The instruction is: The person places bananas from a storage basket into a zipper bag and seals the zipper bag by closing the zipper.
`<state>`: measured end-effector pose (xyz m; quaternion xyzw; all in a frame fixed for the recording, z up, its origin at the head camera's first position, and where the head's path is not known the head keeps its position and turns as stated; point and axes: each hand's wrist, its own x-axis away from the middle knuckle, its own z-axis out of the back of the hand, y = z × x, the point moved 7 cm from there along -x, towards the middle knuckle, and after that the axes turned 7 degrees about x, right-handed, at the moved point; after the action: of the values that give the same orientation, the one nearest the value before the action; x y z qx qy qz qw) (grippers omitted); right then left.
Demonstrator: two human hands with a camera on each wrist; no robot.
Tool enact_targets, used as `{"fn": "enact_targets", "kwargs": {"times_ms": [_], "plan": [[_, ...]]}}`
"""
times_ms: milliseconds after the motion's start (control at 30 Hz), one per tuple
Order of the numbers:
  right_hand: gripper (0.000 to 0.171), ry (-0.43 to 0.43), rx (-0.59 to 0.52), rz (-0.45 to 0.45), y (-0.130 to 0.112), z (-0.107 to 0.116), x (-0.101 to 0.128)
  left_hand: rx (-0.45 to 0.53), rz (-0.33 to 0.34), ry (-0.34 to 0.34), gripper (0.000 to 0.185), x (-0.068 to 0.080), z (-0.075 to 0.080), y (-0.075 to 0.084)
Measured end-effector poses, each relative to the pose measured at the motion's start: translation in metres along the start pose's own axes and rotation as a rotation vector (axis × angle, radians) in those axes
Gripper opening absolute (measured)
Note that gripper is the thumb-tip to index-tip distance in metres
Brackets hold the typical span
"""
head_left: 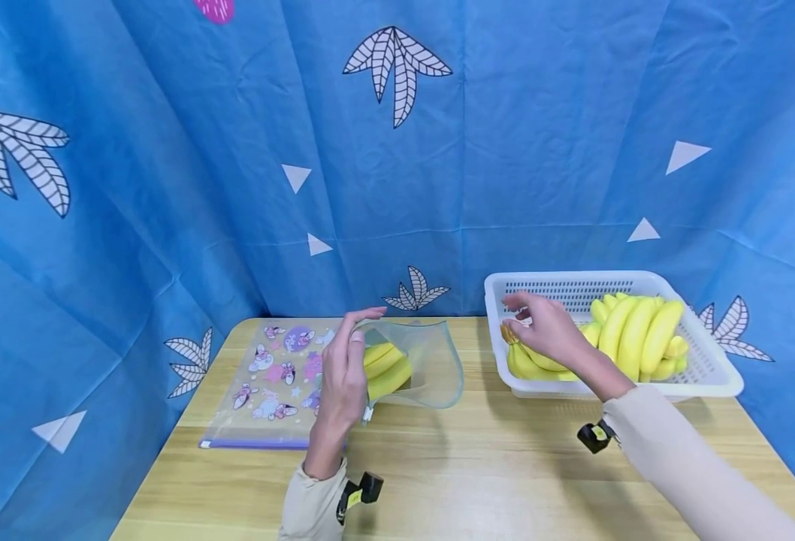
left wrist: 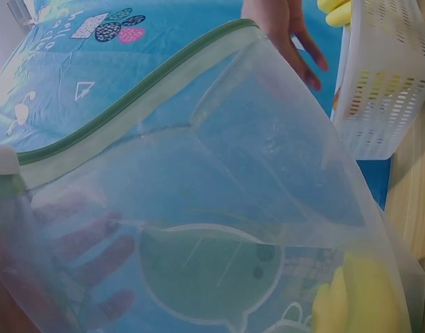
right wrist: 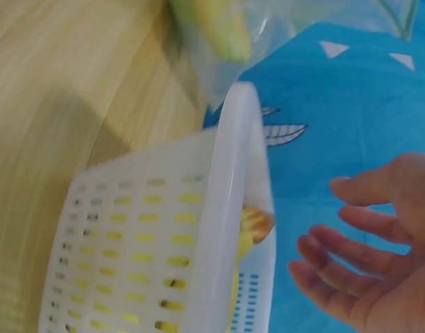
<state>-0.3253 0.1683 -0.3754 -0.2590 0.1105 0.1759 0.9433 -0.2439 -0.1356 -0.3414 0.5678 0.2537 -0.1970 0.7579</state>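
**Left hand holds a bag open while the right hand hovers over the bananas**

In the head view, the left hand (head_left: 342, 379) pinches the rim of a clear zip bag (head_left: 419, 365) and holds its mouth open toward the right. Some bananas in the bag (head_left: 387, 367) lie already inside, low against the wooden table (head_left: 479, 466). The right hand (head_left: 545, 327) is above the left part of the white basket (head_left: 708, 376), fingers relaxed and spread, holding nothing; it is just over the bananas in the basket (head_left: 630, 334). A flat printed pouch (head_left: 269, 383) lies on the table behind the left hand.

In the left wrist view, the bag's film (left wrist: 219, 201) fills the picture. It is thin and soft, and its green zip strip (left wrist: 122, 118) runs across. The fingers (left wrist: 94, 257) show dimly through the plastic, gripping it. The film will fold and slip easily, so the stiffer zip edge looks like the better place to hold.

In the right wrist view, the open palm (right wrist: 378, 270) is beside the basket rim (right wrist: 233, 180), apart from it. A banana end (right wrist: 252, 225) shows inside. The bananas seem firm but easy to bruise and rather heavy in a bunch; I judge the stem end is the safest place to take them.
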Motion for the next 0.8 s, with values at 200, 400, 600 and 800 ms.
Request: {"fn": "enact_targets", "kwargs": {"times_ms": [200, 400, 600, 800], "plan": [[0.035, -0.152, 0.062, -0.056, 0.011, -0.013, -0.009, -0.020, -0.006, -0.008, 0.040, 0.000, 0.001, 0.000], [0.031, -0.258, 0.093, -0.080, 0.014, -0.022, -0.013, -0.036, -0.002, -0.022, 0.041, -0.001, 0.003, 0.000], [0.028, -0.319, 0.128, -0.101, 0.016, -0.026, -0.014, -0.038, 0.008, -0.033, 0.040, -0.001, 0.004, 0.000], [0.029, -0.388, 0.132, -0.104, 0.019, -0.035, -0.012, -0.027, 0.008, -0.031, 0.040, 0.000, 0.005, 0.000]]}}
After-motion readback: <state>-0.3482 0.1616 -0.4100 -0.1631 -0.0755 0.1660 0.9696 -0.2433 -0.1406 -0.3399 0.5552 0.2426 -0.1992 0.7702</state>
